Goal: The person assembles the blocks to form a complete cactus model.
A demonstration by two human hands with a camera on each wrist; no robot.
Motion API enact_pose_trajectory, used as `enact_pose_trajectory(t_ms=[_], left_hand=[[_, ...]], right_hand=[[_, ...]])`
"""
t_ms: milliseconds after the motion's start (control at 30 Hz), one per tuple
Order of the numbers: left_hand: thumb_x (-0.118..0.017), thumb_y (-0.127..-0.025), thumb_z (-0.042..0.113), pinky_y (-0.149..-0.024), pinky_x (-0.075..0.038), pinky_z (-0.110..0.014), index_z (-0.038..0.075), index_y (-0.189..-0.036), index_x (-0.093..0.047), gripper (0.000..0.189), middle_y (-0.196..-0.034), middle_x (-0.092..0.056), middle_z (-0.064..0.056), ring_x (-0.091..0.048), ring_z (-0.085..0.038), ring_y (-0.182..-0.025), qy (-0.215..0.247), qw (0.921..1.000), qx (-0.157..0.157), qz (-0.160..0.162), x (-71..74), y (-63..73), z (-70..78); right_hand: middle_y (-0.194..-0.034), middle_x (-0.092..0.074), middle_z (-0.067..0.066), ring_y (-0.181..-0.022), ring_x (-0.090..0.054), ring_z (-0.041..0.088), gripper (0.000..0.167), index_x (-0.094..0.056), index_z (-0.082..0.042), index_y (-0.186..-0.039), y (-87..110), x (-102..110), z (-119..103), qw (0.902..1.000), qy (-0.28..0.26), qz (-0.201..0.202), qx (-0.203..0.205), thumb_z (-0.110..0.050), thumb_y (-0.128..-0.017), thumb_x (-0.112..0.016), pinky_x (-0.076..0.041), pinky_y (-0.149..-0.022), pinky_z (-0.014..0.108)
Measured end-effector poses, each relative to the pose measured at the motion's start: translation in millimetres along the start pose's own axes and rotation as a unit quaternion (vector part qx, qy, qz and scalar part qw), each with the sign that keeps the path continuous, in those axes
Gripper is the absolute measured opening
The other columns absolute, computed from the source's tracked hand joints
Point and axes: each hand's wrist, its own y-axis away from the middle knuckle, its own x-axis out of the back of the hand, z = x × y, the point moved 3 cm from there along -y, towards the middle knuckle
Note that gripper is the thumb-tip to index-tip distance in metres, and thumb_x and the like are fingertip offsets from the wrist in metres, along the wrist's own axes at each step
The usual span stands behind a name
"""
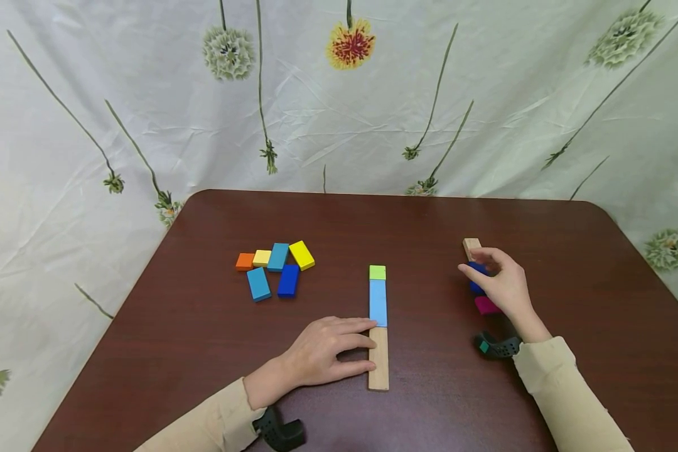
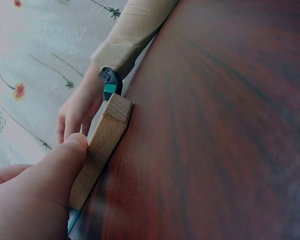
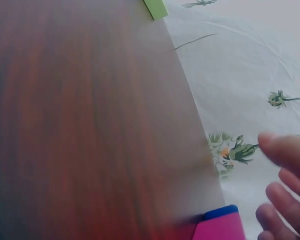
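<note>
My left hand (image 1: 333, 351) rests its outstretched fingertips and thumb along the left side of a plain wooden block (image 1: 379, 370). That block lies end to end with a light blue block (image 1: 378, 302) and a small green block (image 1: 377, 272), forming a straight row. In the left wrist view, the thumb lies against the side of the wooden block (image 2: 102, 155). Over on the right, my right hand (image 1: 505, 285) hovers above a blue piece (image 1: 477, 269), thumb and fingers apart with nothing between them. A magenta block (image 3: 220, 229) sits beneath this hand, and a smaller wooden block (image 1: 471, 243) lies just beyond its fingers.
Left of the row is a loose cluster with an orange block (image 1: 245, 262), yellow blocks (image 1: 302, 255) and several blue blocks (image 1: 288, 280). Everything lies on a dark brown table (image 1: 429, 402). A white flowered cloth (image 1: 316, 113) hangs behind its far edge.
</note>
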Motion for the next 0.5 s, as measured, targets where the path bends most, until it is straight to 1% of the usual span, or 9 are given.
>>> enact_pose_trajectory(t_ms=[100,167,233,367,500], left_hand=[[-0.066,-0.086,0.042,-0.087,-0.047,-0.028,0.021,-0.104,-0.072,0.028,-0.126,-0.060,0.002,-0.052,-0.006,-0.117,0.000,1.0000,0.000,0.000,0.0,0.0,0.3],[-0.066,-0.086,0.042,-0.087,-0.047,-0.028,0.021,-0.104,-0.072,0.028,-0.126,-0.060,0.002,-0.052,-0.006,-0.118,0.000,1.0000,0.001,0.000,0.0,0.0,0.4],[-0.066,-0.086,0.042,-0.087,-0.047,-0.028,0.021,-0.105,-0.072,0.028,-0.126,-0.060,0.002,-0.052,-0.006,-0.118,0.000,1.0000,0.001,0.000,-0.1,0.2,0.3],[-0.065,-0.086,0.043,-0.088,-0.047,-0.028,0.021,-0.105,-0.072,0.029,-0.126,-0.060,0.002,-0.052,-0.006,-0.118,0.000,1.0000,0.000,-0.001,-0.3,0.5,-0.2],[-0.065,-0.086,0.043,-0.089,-0.047,-0.028,0.021,-0.105,-0.072,0.029,-0.126,-0.059,0.002,-0.051,-0.005,-0.119,0.000,1.0000,0.003,-0.002,-0.3,0.5,-1.0]], right_hand=[[-0.111,-0.062,0.016,-0.097,-0.057,0.029,0.047,-0.061,-0.004,-0.116,2.9,2.1,3.2,0.9998,0.012,0.002,-0.018,-0.036,-0.083,-0.072,-0.044,-0.082,0.032],[-0.110,-0.062,0.016,-0.096,-0.057,0.029,0.048,-0.061,-0.004,-0.116,4.1,2.5,5.8,0.9994,0.018,0.000,-0.029,-0.036,-0.082,-0.072,-0.044,-0.081,0.031],[-0.111,-0.061,0.016,-0.096,-0.057,0.029,0.049,-0.061,-0.004,-0.116,4.9,2.4,8.2,0.9990,0.022,-0.003,-0.039,-0.036,-0.081,-0.073,-0.045,-0.082,0.033],[-0.113,-0.054,0.017,-0.095,-0.056,0.031,0.051,-0.060,-0.003,-0.118,5.4,1.8,11.6,0.9983,0.022,-0.010,-0.054,-0.036,-0.080,-0.075,-0.046,-0.083,0.043],[-0.113,-0.050,0.018,-0.096,-0.056,0.033,0.051,-0.059,-0.002,-0.118,5.1,1.4,12.2,0.9978,0.021,-0.017,-0.061,-0.032,-0.080,-0.076,-0.046,-0.082,0.043]])
